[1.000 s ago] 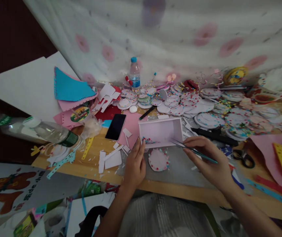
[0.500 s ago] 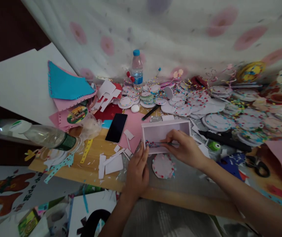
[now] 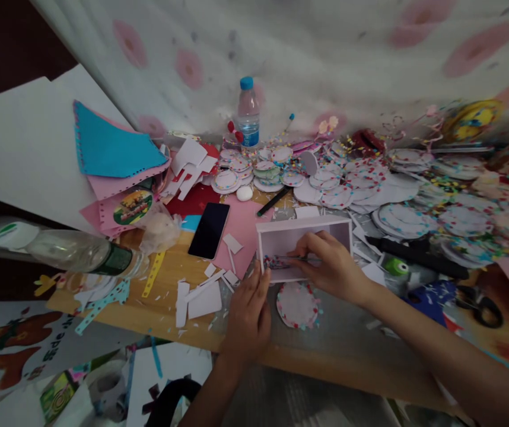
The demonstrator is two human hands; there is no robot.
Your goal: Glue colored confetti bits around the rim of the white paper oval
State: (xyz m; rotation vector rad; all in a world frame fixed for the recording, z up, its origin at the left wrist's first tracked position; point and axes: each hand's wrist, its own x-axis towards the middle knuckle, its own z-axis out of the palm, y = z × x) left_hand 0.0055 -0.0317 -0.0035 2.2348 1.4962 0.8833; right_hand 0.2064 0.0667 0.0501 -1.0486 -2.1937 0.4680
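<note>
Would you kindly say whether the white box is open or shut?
The white box is open: small colored pieces show inside it.

One left hand [image 3: 249,314] and one right hand [image 3: 332,270] make two. There is one white box [image 3: 305,223], one pair of tweezers [image 3: 290,258], one phone [image 3: 209,230], one pair of scissors [image 3: 490,312], one yellow strip [image 3: 153,274] and one slim pen [image 3: 273,201]. One blue-capped bottle [image 3: 248,115] and two lying bottles [image 3: 76,249] make three. There is one separate beaded disc [image 3: 298,305]; the heaped discs [image 3: 406,219] and the small beads [image 3: 276,262] overlap beyond a sure count.

Box [image 3: 279,242] behind disc [image 3: 298,305], right of phone [image 3: 209,231]
</note>
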